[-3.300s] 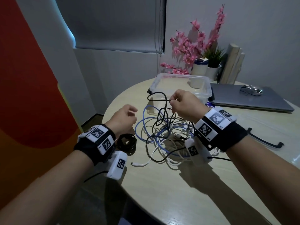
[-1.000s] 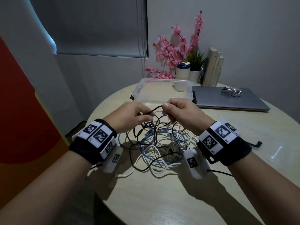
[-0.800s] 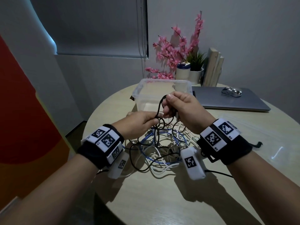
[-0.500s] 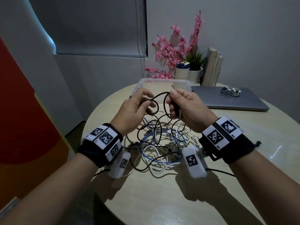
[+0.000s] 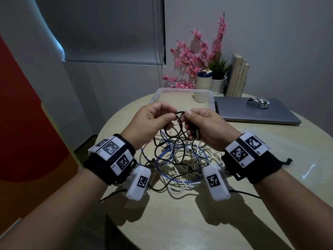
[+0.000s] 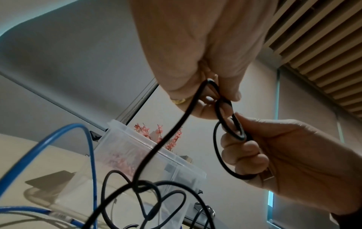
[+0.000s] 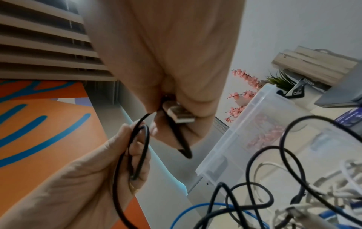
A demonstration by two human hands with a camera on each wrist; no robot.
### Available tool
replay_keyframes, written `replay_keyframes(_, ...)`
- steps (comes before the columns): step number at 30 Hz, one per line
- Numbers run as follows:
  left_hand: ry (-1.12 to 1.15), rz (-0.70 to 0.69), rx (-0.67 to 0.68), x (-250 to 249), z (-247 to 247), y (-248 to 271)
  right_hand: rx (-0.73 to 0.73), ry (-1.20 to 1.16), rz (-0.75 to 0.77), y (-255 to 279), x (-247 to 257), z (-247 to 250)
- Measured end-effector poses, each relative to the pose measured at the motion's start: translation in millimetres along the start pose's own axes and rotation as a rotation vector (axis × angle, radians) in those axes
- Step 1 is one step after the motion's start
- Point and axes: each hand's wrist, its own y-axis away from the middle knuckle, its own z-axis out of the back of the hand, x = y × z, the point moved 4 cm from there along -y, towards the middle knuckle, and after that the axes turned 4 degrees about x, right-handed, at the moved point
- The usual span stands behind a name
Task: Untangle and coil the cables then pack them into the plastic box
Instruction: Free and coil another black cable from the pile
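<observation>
A black cable [image 5: 178, 114] runs between both hands, raised above a tangle of black, blue and white cables [image 5: 177, 165] on the round table. My left hand [image 5: 166, 115] pinches a strand of the black cable [image 6: 210, 82] between thumb and fingers. My right hand [image 5: 189, 117] grips small loops of it [image 6: 231, 128], and its USB plug [image 7: 179, 113] sticks out below the curled fingers. The rest of the black cable hangs down into the tangle. The clear plastic box [image 5: 182, 90] stands open just behind the hands.
A closed grey laptop [image 5: 252, 114] with a silver mouse [image 5: 258, 103] lies at the back right. A white cup [image 5: 203, 83], pink flowers and a potted plant [image 5: 218, 76] stand behind the box. A clear lid [image 5: 297, 156] lies right. The table edge [image 5: 108, 177] is near my left wrist.
The hands have drawn closer together and the black loop between them has shrunk. My left hand has gone from holding a wide loop to pinching the cable beside my right thumb.
</observation>
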Motion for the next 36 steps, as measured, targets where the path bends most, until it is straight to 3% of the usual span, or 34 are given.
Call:
replay_keyframes(8, -0.012, -0.058, 0.02, -5.5, -0.8, -1.5, 0.079, -0.081, 0.002, -2.6, -1.2, -11.9)
replay_keyframes(11, -0.097, -0.065, -0.014, 2.1, 0.1, -2.7, 0.055, -0.219, 0.017, -2.0, 2.3, -10.4)
replay_keyframes(15, -0.048, 0.005, -0.076, 18.7, 5.1, 0.6, -0.015, -0.263, 0.097, -1.3, 10.0, 0.9)
replay_keyframes(17, -0.139, 0.023, -0.1, 28.5, 6.0, 3.2, -0.028, -0.303, 0.116, -0.4, 13.3, 2.6)
replay_keyframes(21, -0.591, 0.096, -0.066, 44.4, 4.6, 2.8, -0.018, -0.436, 0.131, 2.4, 21.7, 3.3)
replay_keyframes(24, -0.686, 0.253, -0.023, 56.1, 7.8, -0.2, -0.03, -0.409, 0.124, 3.8, 25.9, 7.5)
replay_keyframes(26, -0.629, 0.333, -0.001, 59.6, 8.1, 0.3, -0.056, -0.388, 0.129, 3.6, 24.9, 10.1)
replay_keyframes(29, -0.559, 0.272, -0.04, 50.7, 9.1, -0.9, -0.099, -0.382, 0.12, 2.5, 19.9, 13.2)
replay_keyframes(33, -0.043, 0.232, -0.144, 36.2, 14.8, -3.0, -0.133, -0.301, 0.059, 0.0, 9.6, 17.5)
replay_keyframes(36, 0.074, 0.107, -0.209, 16.2, 24.7, -8.0, -0.142, -0.195, 0.022, -0.9, 2.0, 17.6)
